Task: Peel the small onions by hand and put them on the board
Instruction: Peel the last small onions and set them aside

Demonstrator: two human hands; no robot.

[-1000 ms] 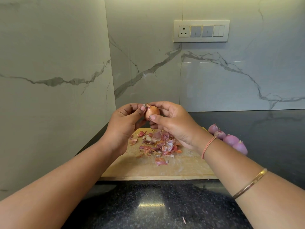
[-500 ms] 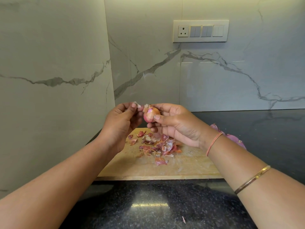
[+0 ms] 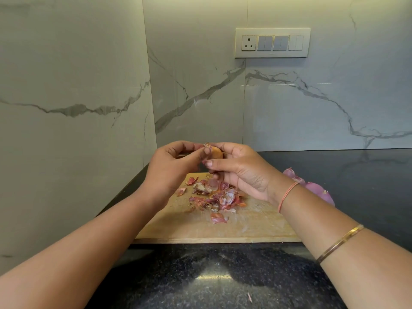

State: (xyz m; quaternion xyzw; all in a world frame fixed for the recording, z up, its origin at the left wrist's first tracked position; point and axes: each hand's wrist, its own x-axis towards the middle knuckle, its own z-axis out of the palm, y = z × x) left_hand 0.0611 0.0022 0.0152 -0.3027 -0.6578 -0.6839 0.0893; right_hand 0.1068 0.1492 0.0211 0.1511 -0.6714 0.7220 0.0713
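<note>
We note first what is obscured: the small onion (image 3: 215, 152) is largely covered by both hands, with only a rounded tan-orange flank and a papery tip showing. It is held in the air above the far end of the board (image 3: 245, 227), not touching it. The right hand (image 3: 242, 173) clasps it, thumb across the front and fingers (image 3: 231, 147) curled over the top. The left hand (image 3: 171, 169) pinches the papery tip between thumb and forefinger. The purple peeled onions (image 3: 316, 188) lie at the right, partly cut off by the right wrist, so their count cannot be made out. They appear to rest on the desk (image 3: 223, 284) just beside the board, not on it. The board's right edge is hidden behind the forearm. The board is pale wood, flat and scored. A loose heap of dry skins (image 3: 214, 197), thin, curled, pink to rust, lies on its far half. The desk is dark speckled stone, glossy.
</note>
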